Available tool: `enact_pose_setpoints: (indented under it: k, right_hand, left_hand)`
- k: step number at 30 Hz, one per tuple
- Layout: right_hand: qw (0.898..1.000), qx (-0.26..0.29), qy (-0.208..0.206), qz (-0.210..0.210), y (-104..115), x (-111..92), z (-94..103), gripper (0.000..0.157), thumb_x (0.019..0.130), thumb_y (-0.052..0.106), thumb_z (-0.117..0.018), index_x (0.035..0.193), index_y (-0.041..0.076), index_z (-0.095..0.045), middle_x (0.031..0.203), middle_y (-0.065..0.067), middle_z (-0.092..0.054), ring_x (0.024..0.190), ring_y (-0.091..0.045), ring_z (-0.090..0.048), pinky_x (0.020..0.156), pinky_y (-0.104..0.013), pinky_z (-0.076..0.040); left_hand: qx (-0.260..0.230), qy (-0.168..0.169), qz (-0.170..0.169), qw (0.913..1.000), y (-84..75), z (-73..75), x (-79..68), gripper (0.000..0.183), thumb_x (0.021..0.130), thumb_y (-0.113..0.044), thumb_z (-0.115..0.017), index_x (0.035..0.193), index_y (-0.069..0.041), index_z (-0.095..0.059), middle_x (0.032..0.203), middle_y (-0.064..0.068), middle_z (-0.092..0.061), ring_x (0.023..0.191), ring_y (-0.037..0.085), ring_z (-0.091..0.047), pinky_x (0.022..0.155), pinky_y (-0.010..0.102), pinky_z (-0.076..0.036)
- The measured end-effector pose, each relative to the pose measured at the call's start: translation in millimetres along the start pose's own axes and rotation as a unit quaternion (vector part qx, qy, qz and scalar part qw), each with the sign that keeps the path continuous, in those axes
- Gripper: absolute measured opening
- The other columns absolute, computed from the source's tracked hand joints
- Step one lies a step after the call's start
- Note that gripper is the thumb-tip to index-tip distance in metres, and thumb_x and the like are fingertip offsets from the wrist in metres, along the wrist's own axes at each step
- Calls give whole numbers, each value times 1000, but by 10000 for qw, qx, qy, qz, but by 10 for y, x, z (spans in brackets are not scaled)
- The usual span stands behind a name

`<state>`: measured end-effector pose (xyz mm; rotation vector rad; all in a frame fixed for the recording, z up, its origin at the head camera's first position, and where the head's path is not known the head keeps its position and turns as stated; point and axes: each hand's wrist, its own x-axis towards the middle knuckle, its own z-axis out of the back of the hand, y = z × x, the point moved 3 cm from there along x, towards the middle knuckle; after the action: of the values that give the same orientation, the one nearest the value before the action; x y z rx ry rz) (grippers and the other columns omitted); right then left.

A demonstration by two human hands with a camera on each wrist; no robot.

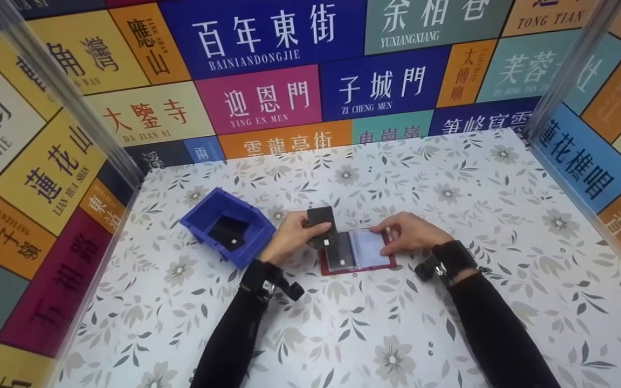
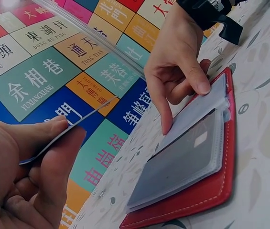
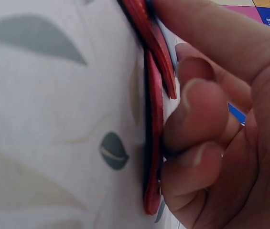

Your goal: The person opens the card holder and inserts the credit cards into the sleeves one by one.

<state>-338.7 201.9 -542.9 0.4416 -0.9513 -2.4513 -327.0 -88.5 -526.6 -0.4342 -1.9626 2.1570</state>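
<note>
My left hand [image 1: 292,234] pinches a dark card [image 1: 320,222] between thumb and fingers, held up over the left part of an open red card holder [image 1: 358,272]. Edge-on, the thin card [image 2: 72,125] shows in the left wrist view. Another dark card [image 2: 185,153] lies in a clear sleeve on the holder's left page. With its thumb and index finger spread over the right-hand clear sleeve [image 1: 368,249], my right hand [image 1: 417,233] holds the holder on the table. In the right wrist view, its other fingers [image 3: 199,117] curl close against the red cover [image 3: 155,143].
A blue plastic bin [image 1: 205,215] stands tilted toward the left of the holder, with dark cards [image 1: 228,231] inside. The table [image 1: 332,323] has a white floral covering. Panels with coloured street-name signs [image 1: 267,32] rise behind it and at both sides.
</note>
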Motion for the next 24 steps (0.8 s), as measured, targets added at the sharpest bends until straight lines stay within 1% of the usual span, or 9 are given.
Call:
enact_pose_setpoints:
  k: [3,6,7,9,12,14,16,21,24]
  right_hand:
    - [9999,-37,-100,92,33,3,6,56,75,22,-93,128,16,-75,69,3,-57,60,-11,-50,53,-22,-41]
    - [9989,51,-448,126,130,27,-16,46,85,19,-85,129,12,-74,72,1,-62,60,-11,-53,53,-23,-44]
    - [9981,152,-584,134,179,39,-31,43,90,20,-81,131,11,-72,74,-1,-64,61,-11,-55,54,-24,-45]
    - [9957,558,-729,126,288,66,-92,40,100,22,-70,137,9,-67,79,-6,-66,59,-15,-58,53,-27,-50]
    - [9911,1184,-590,140,444,92,-204,42,108,29,-54,145,9,-58,81,-11,-68,54,-19,-61,51,-34,-55]
    - [9894,1400,-367,145,522,93,-264,43,110,31,-50,147,9,-56,80,-12,-67,51,-19,-61,50,-37,-56]
    - [9897,1401,-237,180,565,88,-293,42,111,31,-49,146,8,-55,79,-13,-67,51,-19,-62,50,-37,-56]
    - [9906,1342,-259,68,551,83,-295,42,109,31,-52,145,8,-57,79,-14,-67,50,-18,-61,49,-35,-55]
    - [9907,1340,-236,22,538,88,-289,43,109,32,-54,144,10,-58,82,-13,-67,51,-18,-62,51,-35,-56]
  left_hand:
    - [-371,132,45,9992,17,-22,-2,21,95,-9,-74,111,4,-70,92,11,-78,78,20,-75,73,37,-65]
    - [-705,255,54,9972,28,-66,-2,22,95,-7,-73,113,4,-70,97,11,-77,83,20,-76,79,38,-64]
    - [-812,301,47,9962,32,-85,-1,21,95,-6,-73,113,5,-69,97,11,-77,84,20,-76,80,37,-64]
    - [-1005,407,47,9941,42,-124,-1,20,94,-5,-73,112,4,-69,97,10,-77,85,21,-76,81,38,-64]
    - [-1213,605,-5,9908,47,-174,-8,18,95,-3,-72,111,5,-68,96,10,-76,86,21,-76,81,40,-64]
    - [-1258,685,-44,9897,49,-191,-11,19,95,-3,-71,112,5,-68,96,10,-76,86,22,-76,82,41,-64]
    - [-1321,722,-57,9886,46,-195,-15,20,95,-3,-71,113,6,-68,98,11,-76,87,23,-76,84,42,-64]
    - [-1266,661,19,9897,40,-164,-21,20,95,-4,-72,112,6,-68,101,14,-76,90,25,-76,88,48,-63]
    - [-1136,639,-3,9915,33,-153,-19,20,95,-4,-72,112,5,-69,100,14,-76,89,24,-76,87,47,-63]
